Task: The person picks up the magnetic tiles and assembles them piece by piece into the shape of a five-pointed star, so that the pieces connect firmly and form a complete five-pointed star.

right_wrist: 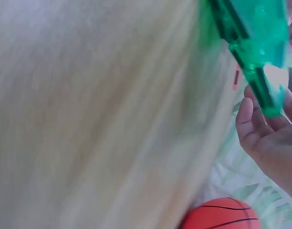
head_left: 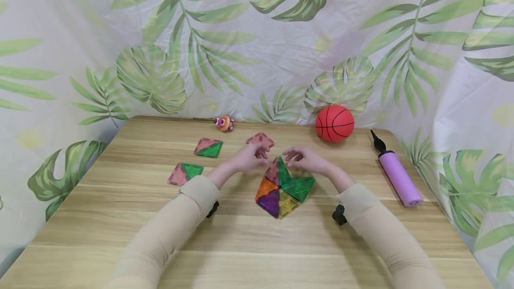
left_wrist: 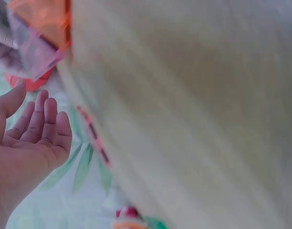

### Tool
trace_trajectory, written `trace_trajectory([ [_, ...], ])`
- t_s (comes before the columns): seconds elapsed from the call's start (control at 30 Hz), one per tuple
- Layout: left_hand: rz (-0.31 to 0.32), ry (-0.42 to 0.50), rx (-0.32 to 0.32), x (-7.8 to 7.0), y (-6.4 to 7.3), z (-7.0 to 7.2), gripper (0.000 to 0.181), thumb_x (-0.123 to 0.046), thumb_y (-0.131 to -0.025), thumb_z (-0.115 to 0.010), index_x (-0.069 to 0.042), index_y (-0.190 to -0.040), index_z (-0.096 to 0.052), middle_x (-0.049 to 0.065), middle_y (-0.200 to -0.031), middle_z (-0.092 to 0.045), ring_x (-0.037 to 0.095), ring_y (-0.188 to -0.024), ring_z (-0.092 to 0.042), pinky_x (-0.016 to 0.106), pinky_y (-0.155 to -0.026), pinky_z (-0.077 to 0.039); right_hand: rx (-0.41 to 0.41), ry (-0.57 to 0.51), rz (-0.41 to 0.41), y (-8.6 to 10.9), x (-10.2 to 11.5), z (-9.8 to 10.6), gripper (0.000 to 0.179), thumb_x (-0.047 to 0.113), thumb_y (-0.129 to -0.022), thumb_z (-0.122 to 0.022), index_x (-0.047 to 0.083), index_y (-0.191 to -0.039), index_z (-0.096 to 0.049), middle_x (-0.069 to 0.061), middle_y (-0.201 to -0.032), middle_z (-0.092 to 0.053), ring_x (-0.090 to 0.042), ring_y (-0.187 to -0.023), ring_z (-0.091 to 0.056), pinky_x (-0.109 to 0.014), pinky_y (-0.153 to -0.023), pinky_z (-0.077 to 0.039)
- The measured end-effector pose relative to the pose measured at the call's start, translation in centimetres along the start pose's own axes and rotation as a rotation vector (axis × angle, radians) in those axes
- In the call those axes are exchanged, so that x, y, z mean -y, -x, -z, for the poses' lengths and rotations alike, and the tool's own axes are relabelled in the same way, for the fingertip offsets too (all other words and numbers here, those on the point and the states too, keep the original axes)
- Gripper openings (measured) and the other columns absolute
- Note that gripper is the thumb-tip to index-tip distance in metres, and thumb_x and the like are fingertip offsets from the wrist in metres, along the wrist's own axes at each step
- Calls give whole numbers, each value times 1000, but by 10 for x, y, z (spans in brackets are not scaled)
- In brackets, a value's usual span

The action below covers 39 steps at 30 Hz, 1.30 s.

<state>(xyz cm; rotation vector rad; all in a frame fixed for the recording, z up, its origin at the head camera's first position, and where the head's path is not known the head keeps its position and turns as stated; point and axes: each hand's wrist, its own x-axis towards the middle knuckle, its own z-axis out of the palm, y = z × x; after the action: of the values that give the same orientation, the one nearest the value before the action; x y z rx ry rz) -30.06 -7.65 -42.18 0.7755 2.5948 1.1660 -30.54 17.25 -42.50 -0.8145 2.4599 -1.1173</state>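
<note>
Fanned translucent triangular tiles on the wood-grained table are flanked by left hand and right hand, fingers loosely parted.

A fan-shaped assembly of translucent triangular tiles is noted. Around its centre are set a pink tile at eleven o'clock, a narrow-looking green tile at twelve, further green at two to three, a yellow tile at five, a purple tile at seven and an orange tile at nine. A notch is left between the greens. Pink-and-green squares are laid flat, well apart, at nine and ten o'clock.
</note>
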Motion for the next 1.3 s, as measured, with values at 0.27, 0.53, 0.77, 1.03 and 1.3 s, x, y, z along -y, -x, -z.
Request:
trace_trajectory([
  [0.27,19,-99,19,-3,25,43,35,-16,-92,-63,0,-122,-54,17,-115,-60,31,-107,-56,44,-95,-44,40,178,155,13,21,8,46,7,-86,-68,4,-130,-54,-13,-131,-54,-35,-117,-51,-49,-88,-49],
  [0.53,-6,-159,-54,14,56,74,43,-19,-87,-68,-4,-125,-55,13,-117,-62,33,-112,-54,45,-96,-43,153,314,258,23,33,3,51,17,-85,-71,10,-132,-54,-10,-143,-44,-27,-133,-37,-47,-108,-32],
  [0.77,-68,-164,-63,41,85,97,48,-12,-84,-71,4,-125,-54,20,-123,-59,37,-119,-51,52,-103,-36,181,469,385,26,38,-4,55,21,-82,-74,9,-132,-54,-16,-145,-40,-33,-135,-34,-50,-109,-30],
  [1.03,-49,-248,-36,84,117,117,51,-3,-79,-74,3,-126,-54,21,-128,-55,40,-122,-46,56,-102,-34,271,484,423,31,36,-12,59,22,-82,-74,13,-135,-51,-12,-149,-36,-35,-139,-25,-53,-111,-24],
  [1.3,85,-307,-7,117,144,127,60,-17,-80,-76,8,-128,-50,26,-121,-56,42,-113,-50,56,-96,-39,246,485,455,33,32,-19,52,14,-81,-74,10,-129,-55,-13,-144,-42,-39,-138,-26,-55,-109,-25],
])
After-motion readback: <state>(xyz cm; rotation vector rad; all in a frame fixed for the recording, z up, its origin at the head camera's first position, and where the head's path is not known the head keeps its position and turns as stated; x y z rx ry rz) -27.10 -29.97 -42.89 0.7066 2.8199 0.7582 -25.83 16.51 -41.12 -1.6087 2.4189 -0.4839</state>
